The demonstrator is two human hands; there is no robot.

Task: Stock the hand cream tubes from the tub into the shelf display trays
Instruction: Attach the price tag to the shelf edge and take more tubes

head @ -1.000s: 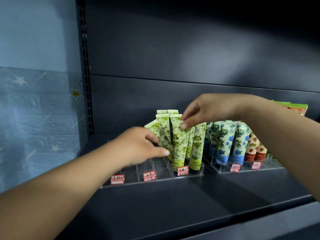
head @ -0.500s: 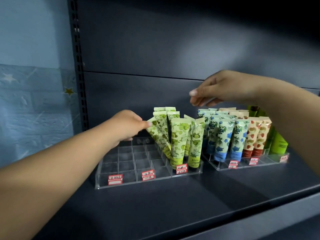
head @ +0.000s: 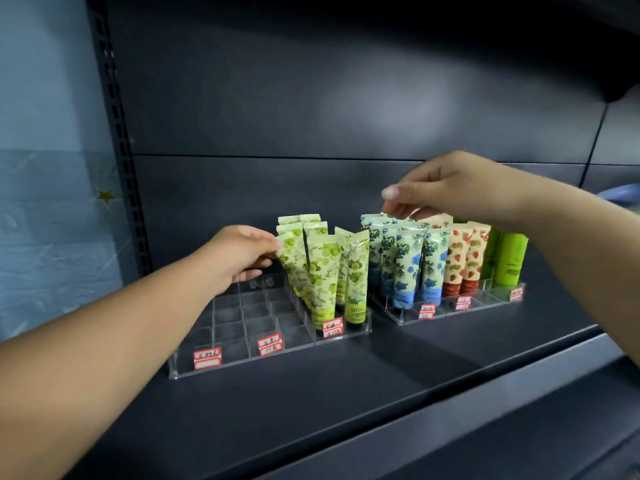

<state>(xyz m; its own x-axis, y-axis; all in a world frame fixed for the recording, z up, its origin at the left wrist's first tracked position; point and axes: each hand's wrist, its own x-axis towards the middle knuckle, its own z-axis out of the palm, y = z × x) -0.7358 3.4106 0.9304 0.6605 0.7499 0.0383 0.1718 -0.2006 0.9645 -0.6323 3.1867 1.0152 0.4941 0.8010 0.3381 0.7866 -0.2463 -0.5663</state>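
A: Grip first. Left hand (head: 239,258) pinches the crimped top of a leaning green grape-print plastic tube (head: 294,268), thumb and fingertips on the flat seal. Right hand (head: 446,188) hovers w/ fingers curled loosely just over the blue flower-print tubes (head: 405,261); can't tell if it touches a top or holds anything.

B: How'll the green one handle?

A: Prob light, soft-walled, bit slick from the gloss. Crimp end is the stiff part, so that's the place to hold; squeezing mid-body could dent it.

B: Where's it sit?

A: Cap down in the clear acrylic divided tray (head: 242,355) on the left, at the left edge of the other upright green tubes (head: 356,275). Cells left of it are bare. Right tray (head: 450,313) has the blue ones, then red strawberry-print tubes (head: 464,258), plain green bottles (head: 510,258) far right.

B: Risk?

A: Tilted tube may knock its neighbours, domino style. Tub isn't in view.
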